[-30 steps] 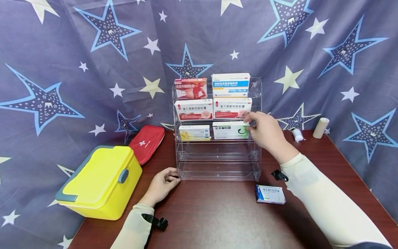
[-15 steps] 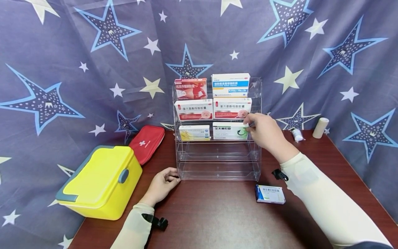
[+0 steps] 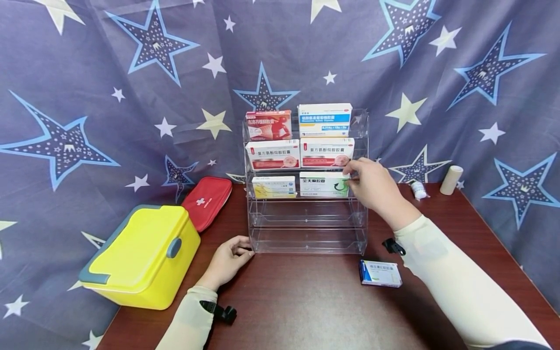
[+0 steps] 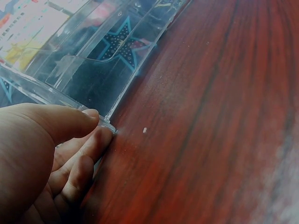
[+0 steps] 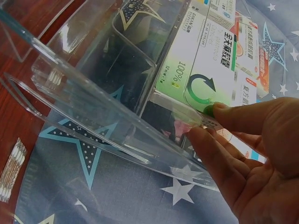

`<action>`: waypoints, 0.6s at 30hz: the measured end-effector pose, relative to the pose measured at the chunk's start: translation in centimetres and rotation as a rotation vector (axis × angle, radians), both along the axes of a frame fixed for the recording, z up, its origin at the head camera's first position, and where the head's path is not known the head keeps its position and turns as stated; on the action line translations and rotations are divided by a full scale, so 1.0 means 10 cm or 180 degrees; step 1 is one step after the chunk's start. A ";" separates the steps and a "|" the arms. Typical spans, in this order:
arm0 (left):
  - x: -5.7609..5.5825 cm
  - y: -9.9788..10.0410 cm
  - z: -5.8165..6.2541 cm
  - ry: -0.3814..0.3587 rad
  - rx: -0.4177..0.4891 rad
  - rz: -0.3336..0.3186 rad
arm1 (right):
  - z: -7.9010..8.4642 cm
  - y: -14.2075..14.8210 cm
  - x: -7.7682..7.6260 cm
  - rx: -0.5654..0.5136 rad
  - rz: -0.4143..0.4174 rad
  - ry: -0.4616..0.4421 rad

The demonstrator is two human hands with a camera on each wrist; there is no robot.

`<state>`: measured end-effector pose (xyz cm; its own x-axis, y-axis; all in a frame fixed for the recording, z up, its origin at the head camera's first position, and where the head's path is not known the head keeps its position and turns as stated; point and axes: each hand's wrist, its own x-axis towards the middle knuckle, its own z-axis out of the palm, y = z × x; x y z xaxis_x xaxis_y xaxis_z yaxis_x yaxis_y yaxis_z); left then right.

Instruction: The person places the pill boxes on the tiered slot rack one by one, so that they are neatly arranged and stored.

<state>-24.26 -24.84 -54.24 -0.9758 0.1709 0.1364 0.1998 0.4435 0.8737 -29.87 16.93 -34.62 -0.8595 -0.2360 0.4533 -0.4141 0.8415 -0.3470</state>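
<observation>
A clear acrylic tiered display rack (image 3: 306,221) stands on the table with medicine boxes in its upper tiers. My right hand (image 3: 374,184) pinches the right end of a white-and-green medicine box (image 3: 323,184) on the third tier. In the right wrist view, the thumb (image 5: 233,116) presses the green corner of that box's face and the other fingers lie by its end. Down at the rack's front left corner, my left hand (image 3: 227,260) holds the clear edge between thumb (image 4: 74,121) and fingers. Left of the green box sits a white-and-yellow box (image 3: 274,187).
Red-and-white boxes (image 3: 273,154) fill the second tier; a red box (image 3: 269,125) and a blue-and-white box (image 3: 325,120) top the rack. A blue-and-white box (image 3: 380,273) lies front right. Left are a yellow case (image 3: 144,253) and red pouch (image 3: 207,201).
The white-and-green box has settled very slightly lower in its tier, with the right hand still at its end. The left hand has stayed at the rack's corner.
</observation>
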 end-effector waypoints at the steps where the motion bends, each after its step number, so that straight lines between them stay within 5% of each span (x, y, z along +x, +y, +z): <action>1: 0.00 0.00 0.00 0.0007 -0.0002 0.0002 | 0.00 0.00 0.00 0.0005 0.0000 0.0007; 18: 0.00 0.00 -0.01 0.0059 0.0055 -0.0033 | -0.02 0.00 0.00 0.0032 -0.0071 0.0117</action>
<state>-24.22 -24.85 -54.34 -0.9713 0.1784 0.1574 0.2205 0.4263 0.8773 -29.83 16.97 -34.83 -0.8474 -0.2216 0.4824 -0.4074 0.8541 -0.3233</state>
